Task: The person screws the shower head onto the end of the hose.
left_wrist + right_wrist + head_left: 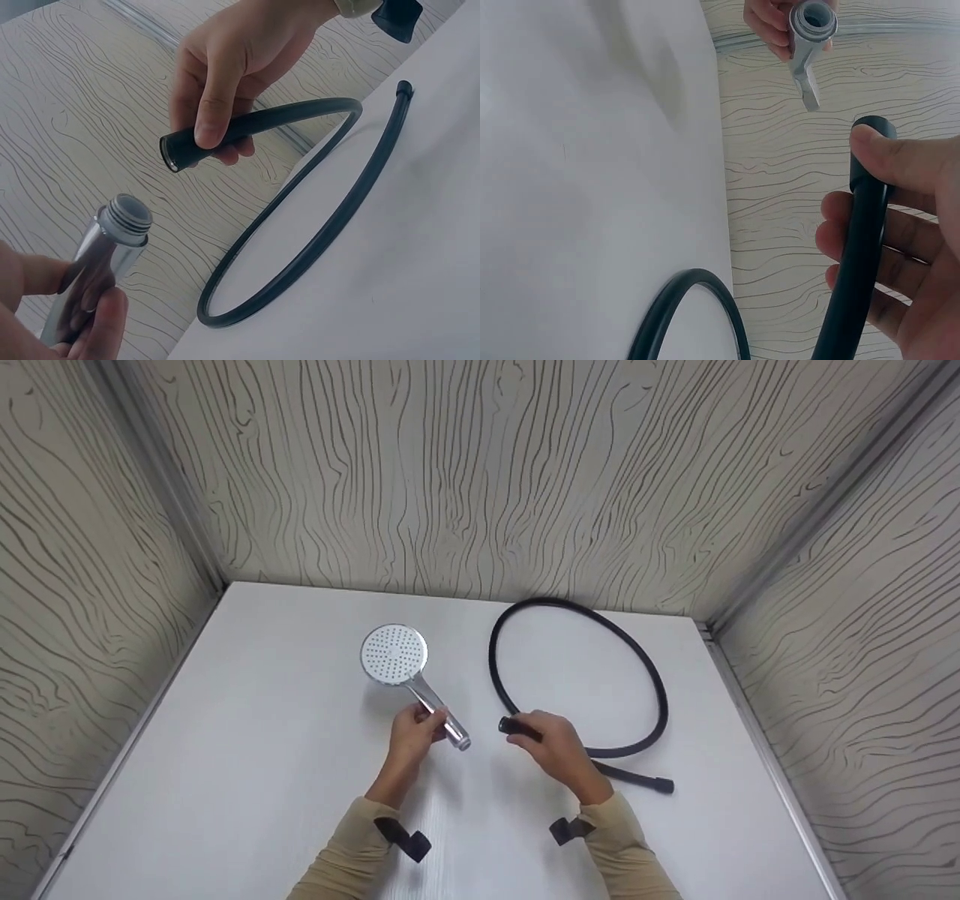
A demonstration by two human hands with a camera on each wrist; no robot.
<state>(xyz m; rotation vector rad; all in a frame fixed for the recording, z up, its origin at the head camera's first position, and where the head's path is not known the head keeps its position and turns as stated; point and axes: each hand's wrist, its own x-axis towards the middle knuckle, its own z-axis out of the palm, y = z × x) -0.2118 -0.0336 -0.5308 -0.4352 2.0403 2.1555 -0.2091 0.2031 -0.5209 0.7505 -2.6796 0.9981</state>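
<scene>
My left hand grips the chrome handle of a hand shower head, whose round white spray face points up toward the head camera. At the handle's lower end a bare threaded neck shows in the left wrist view. My right hand holds a black shower hose just behind its end fitting, thumb on one side and fingers curled on the other. That fitting faces the threaded neck across a short gap. From the right hand the hose loops away over the table.
The hose's other end lies on the white table to the right of my right forearm. Wood-grain panels stand behind the table and along both sides. Each sleeve carries a black wrist strap mount.
</scene>
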